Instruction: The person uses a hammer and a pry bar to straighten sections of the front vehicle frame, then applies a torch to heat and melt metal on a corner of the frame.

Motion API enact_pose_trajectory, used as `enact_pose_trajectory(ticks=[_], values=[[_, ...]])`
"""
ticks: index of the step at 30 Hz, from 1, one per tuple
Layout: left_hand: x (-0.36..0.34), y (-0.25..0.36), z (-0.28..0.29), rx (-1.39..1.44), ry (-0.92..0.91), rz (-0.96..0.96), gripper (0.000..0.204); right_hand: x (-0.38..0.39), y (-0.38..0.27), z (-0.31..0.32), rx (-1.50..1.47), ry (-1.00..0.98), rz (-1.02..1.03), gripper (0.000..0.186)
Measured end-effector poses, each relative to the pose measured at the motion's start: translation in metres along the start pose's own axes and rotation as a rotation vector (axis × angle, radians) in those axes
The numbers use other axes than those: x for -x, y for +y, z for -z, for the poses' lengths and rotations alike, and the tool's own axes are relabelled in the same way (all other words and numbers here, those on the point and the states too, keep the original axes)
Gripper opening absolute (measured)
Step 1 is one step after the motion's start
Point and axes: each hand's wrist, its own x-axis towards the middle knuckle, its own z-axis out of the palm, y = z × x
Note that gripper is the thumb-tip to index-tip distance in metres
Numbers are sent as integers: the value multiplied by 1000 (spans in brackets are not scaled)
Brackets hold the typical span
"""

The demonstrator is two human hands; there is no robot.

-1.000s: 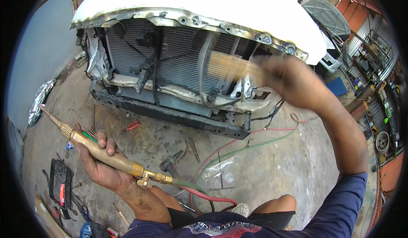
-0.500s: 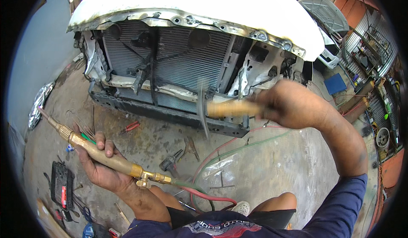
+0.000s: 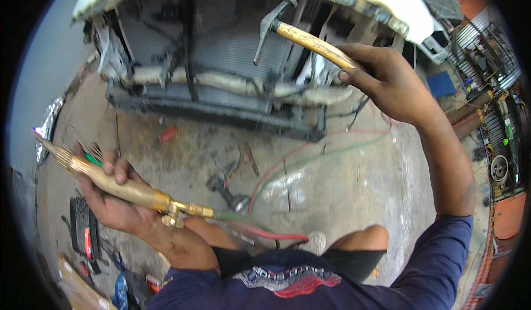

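My left hand (image 3: 116, 205) is closed around a brass gas torch (image 3: 130, 191) at the lower left, its nozzle pointing up-left; a bunch of thin wires (image 3: 88, 148) and something green lie along it. Green and red hoses (image 3: 276, 235) run from its valve end. My right hand (image 3: 390, 86) grips the wooden handle of a hammer (image 3: 315, 44), whose metal head is raised in front of the stripped front of a white car. The car shows a radiator (image 3: 232, 50), a bent crossmember (image 3: 221, 80) and a dark lower bar (image 3: 210, 112); motion blurs these.
On the concrete floor (image 3: 354, 199) are a cordless power tool (image 3: 221, 188), pliers (image 3: 168, 134), a black tool tray (image 3: 83, 232), cardboard (image 3: 77, 282) and loose hoses. A wall (image 3: 38, 77) bounds the left; cluttered shelving (image 3: 498, 144) and a blue pad (image 3: 441, 84) stand at the right.
My right hand has swung the hammer, dipping and then rising higher, its head now sharper in view. The whole scene has shifted, the car higher in frame. The torch stays held.
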Motion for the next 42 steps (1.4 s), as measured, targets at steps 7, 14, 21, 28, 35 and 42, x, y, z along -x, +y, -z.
enact_pose_trajectory(ticks=[7,14,21,28,35,42], values=[[-15,33,15,63,-72,161,53,105,112,-131,-230,-829,-314,43],[-11,46,9,-25,-78,233,51,233,264,-394,103,-1043,-733,40],[12,72,8,-184,3,314,51,212,283,-548,99,-835,-587,63],[61,80,7,-620,156,196,59,52,201,-686,-176,-438,-725,66],[88,48,-5,-876,515,108,61,16,228,-699,-571,-778,-847,46],[28,35,-46,-964,756,162,73,157,183,-510,-44,-618,-130,26]])
